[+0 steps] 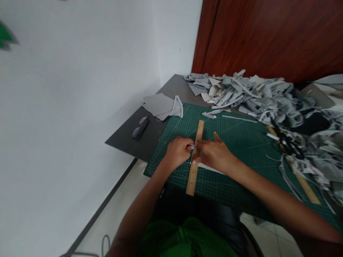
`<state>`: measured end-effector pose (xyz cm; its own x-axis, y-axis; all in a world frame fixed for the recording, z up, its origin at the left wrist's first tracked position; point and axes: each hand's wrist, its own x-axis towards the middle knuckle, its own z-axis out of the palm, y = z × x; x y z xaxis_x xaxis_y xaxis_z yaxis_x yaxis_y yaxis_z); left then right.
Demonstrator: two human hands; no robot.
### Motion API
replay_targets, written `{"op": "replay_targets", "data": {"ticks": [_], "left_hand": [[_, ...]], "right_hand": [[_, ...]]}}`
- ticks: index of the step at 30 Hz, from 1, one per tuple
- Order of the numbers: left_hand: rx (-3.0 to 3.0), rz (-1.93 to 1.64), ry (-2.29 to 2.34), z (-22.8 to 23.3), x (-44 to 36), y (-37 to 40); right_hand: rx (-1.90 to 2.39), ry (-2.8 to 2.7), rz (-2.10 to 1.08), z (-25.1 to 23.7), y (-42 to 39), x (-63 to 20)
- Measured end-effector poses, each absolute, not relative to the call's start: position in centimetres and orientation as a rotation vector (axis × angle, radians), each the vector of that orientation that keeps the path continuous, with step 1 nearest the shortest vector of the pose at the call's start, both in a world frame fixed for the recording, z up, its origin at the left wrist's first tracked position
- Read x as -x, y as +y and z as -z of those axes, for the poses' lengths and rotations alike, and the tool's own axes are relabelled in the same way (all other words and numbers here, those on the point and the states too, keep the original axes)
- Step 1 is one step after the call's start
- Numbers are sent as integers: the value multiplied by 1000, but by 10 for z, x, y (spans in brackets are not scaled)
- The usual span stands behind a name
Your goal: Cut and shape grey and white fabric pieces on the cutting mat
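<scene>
A wooden ruler (192, 178) lies across the green cutting mat (241, 139), its near end sticking out past the mat's front edge. My right hand (214, 153) presses on the ruler's middle with its fingers spread. Just left of the ruler, my left hand (179, 150) is closed in a pinch at the ruler's edge. A small, pale bluish thing shows at its fingertips, too small to name. Under the ruler and my right hand lies a pale strip of material (211, 169), mostly covered.
Grey fabric scraps (241, 89) are heaped along the back and right. Glasses (140, 127) and flat grey pieces (160, 105) lie on the dark table at left. Black-handled scissors (291, 144) and a second wooden ruler (307, 187) lie at right. A white wall (80, 89) borders the left.
</scene>
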<state>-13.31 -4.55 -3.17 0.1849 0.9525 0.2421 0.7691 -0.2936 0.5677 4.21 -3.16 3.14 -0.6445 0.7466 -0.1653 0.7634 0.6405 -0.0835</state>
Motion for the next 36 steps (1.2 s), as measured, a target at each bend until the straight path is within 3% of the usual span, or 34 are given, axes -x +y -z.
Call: {"op": "replay_targets", "data": {"ticks": [20, 36], "left_hand": [[-2123, -687, 1560, 27, 138, -46], [-1912, -709, 1230, 23, 154, -52]], "right_hand": [[-1267, 2736, 223, -28, -30, -42], [-1267, 2773, 199, -21, -27, -44]]}}
